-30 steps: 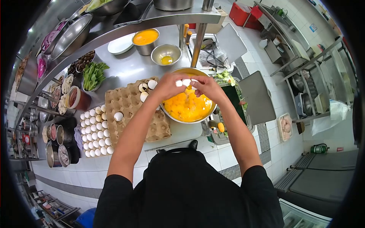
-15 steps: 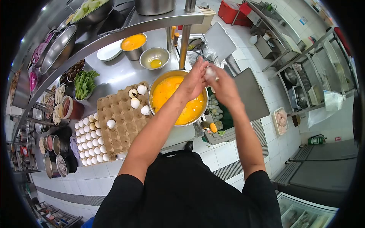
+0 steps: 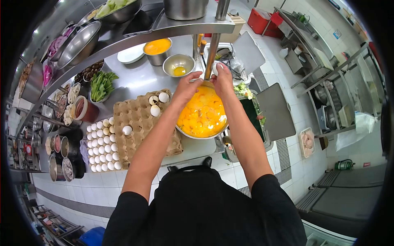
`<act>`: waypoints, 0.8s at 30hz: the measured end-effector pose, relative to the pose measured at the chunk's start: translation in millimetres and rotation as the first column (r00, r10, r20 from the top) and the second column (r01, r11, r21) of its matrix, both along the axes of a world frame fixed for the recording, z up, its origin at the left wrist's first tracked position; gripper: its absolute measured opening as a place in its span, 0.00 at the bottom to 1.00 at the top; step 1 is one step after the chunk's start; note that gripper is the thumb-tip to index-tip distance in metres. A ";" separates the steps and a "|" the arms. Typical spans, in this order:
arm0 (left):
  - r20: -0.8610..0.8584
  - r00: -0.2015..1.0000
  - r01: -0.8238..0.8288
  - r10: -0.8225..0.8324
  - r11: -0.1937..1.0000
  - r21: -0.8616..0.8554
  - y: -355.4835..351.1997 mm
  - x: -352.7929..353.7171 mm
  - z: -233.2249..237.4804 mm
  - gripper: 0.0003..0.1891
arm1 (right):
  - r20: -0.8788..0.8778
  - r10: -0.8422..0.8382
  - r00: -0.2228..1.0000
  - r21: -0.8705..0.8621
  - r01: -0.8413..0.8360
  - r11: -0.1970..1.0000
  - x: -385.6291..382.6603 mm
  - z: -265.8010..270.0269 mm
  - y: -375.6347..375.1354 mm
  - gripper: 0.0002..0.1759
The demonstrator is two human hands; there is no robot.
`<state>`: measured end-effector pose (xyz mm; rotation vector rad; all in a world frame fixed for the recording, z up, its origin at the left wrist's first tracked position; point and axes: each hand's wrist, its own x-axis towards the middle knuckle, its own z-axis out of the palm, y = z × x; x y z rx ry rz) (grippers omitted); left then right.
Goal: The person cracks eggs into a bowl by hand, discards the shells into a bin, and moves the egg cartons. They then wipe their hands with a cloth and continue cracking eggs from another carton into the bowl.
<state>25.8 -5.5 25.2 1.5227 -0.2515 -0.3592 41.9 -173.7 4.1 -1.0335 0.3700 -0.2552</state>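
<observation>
My right hand (image 3: 223,82) is closed round a white egg (image 3: 215,69), held above the far rim of a large metal pot. Whether its shell is whole or cracked, I cannot make out. My left hand (image 3: 188,87) is over the pot's far left side, its thumb and fingers apart and nothing visible in them. Beneath both hands, the pot (image 3: 179,129) is filled with yellow-orange egg (image 3: 201,115) in which many whole yolks show. To the left lies a cardboard egg tray (image 3: 137,119), mostly bare, with a few white eggs (image 3: 155,110); my left forearm covers part of it.
Several rows of white eggs (image 3: 101,144) sit beside the tray. Beyond are a small bowl (image 3: 179,61) with some egg, a pot of beaten egg (image 3: 157,48) and leafy greens (image 3: 102,86). A steel shelf post (image 3: 212,53) stands just past my hands. A bin (image 3: 264,141) is at right.
My hands have moved apart, from together at the pot's right edge to either side of its far rim. The white egg is now in my right hand alone. The view has shifted slightly.
</observation>
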 end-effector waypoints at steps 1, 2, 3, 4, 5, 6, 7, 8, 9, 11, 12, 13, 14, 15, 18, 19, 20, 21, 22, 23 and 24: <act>0.138 0.990 0.000 -0.012 0.996 0.090 0.9 0.3 2.3 0.24 | -0.015 0.046 0.999 0.032 -0.045 0.998 -12.7 8.9 -2.1 0.18; 0.133 0.991 -0.003 -0.008 0.996 0.087 1.0 1.4 4.4 0.24 | -0.021 0.049 0.999 0.028 -0.048 0.998 -27.5 17.0 -3.9 0.18; 0.180 0.978 0.091 -0.101 0.994 0.063 0.1 5.1 9.0 0.25 | -0.021 0.215 0.977 0.040 -0.214 0.976 -40.0 23.5 -6.9 0.17; 0.230 0.955 0.184 -0.189 0.982 0.045 0.3 8.8 11.3 0.26 | -0.019 0.375 0.927 0.052 -0.373 0.926 -50.2 26.4 -9.2 0.16; 0.227 0.956 0.182 -0.187 0.982 0.043 2.6 11.5 13.2 0.26 | -0.066 0.454 0.889 0.032 -0.453 0.891 -58.8 27.7 -9.7 0.15; 0.216 0.931 0.283 -0.295 0.955 0.085 5.8 14.7 13.4 0.25 | -0.069 0.454 0.888 0.033 -0.453 0.891 -62.0 25.5 -13.5 0.15; 0.200 0.893 0.384 -0.402 0.915 0.126 8.6 16.0 12.7 0.24 | -0.085 0.539 0.838 0.022 -0.539 0.842 -65.0 23.4 -17.7 0.15; 0.195 0.892 0.389 -0.408 0.912 0.126 11.6 14.3 10.6 0.24 | -0.102 0.616 0.781 0.014 -0.618 0.786 -68.8 19.9 -20.4 0.15; 0.227 0.883 0.367 -0.411 0.905 0.213 14.9 13.4 6.2 0.23 | -0.130 0.630 0.766 0.016 -0.634 0.773 -72.2 22.1 -18.2 0.15; 0.274 0.878 0.291 -0.392 0.893 0.344 16.9 10.0 -3.4 0.20 | -0.164 0.647 0.745 -0.015 -0.658 0.753 -72.4 17.8 -16.1 0.16; 0.271 0.880 0.290 -0.390 0.893 0.344 18.9 8.2 -9.3 0.20 | -0.200 0.664 0.721 -0.048 -0.684 0.728 -72.4 17.3 -13.7 0.16; 0.276 0.895 0.235 -0.352 0.895 0.380 21.2 6.6 -15.1 0.20 | -0.227 0.660 0.716 -0.069 -0.688 0.723 -72.2 17.2 -11.7 0.17; 0.282 0.907 0.178 -0.312 0.893 0.414 23.1 6.2 -20.6 0.20 | -0.229 0.663 0.713 -0.068 -0.691 0.720 -72.3 17.6 -11.6 0.17; 0.280 0.910 0.174 -0.307 0.894 0.413 23.4 5.5 -21.4 0.20 | -0.341 0.623 0.704 -0.382 -0.709 0.593 -72.3 21.0 -11.3 0.17; 0.626 0.713 -0.033 -0.315 0.877 0.480 16.7 -2.9 -21.0 0.23 | -0.325 0.525 0.787 -0.645 -0.590 0.486 -77.5 27.9 -8.1 0.16; 0.656 0.704 -0.039 -0.271 0.908 0.418 9.1 -11.9 -15.7 0.24 | -0.316 0.523 0.791 -0.605 -0.593 0.531 -76.0 24.6 -13.0 0.17; 0.660 0.714 -0.047 -0.233 0.925 0.377 0.4 -28.6 -3.6 0.23 | -0.256 0.436 0.863 -0.581 -0.497 0.644 -74.9 14.1 -14.8 0.18; 0.663 0.723 -0.055 -0.193 0.941 0.334 2.5 -45.1 11.8 0.23 | -0.183 0.416 0.891 -0.479 -0.450 0.754 -80.3 18.2 -18.2 0.18; 0.658 0.733 -0.093 -0.174 0.932 0.350 22.5 -57.7 28.3 0.23 | -0.191 0.323 0.927 -0.519 -0.375 0.768 -85.8 20.7 -26.6 0.18; 0.660 0.745 -0.155 -0.097 0.937 0.313 38.3 -69.2 45.6 0.22 | -0.151 0.298 0.942 -0.570 -0.330 0.753 -92.9 23.4 -41.2 0.18; 0.660 0.751 -0.209 -0.024 0.939 0.272 51.3 -74.5 53.0 0.21 | -0.244 0.246 0.938 -0.722 -0.345 0.600 -97.5 20.3 -63.2 0.23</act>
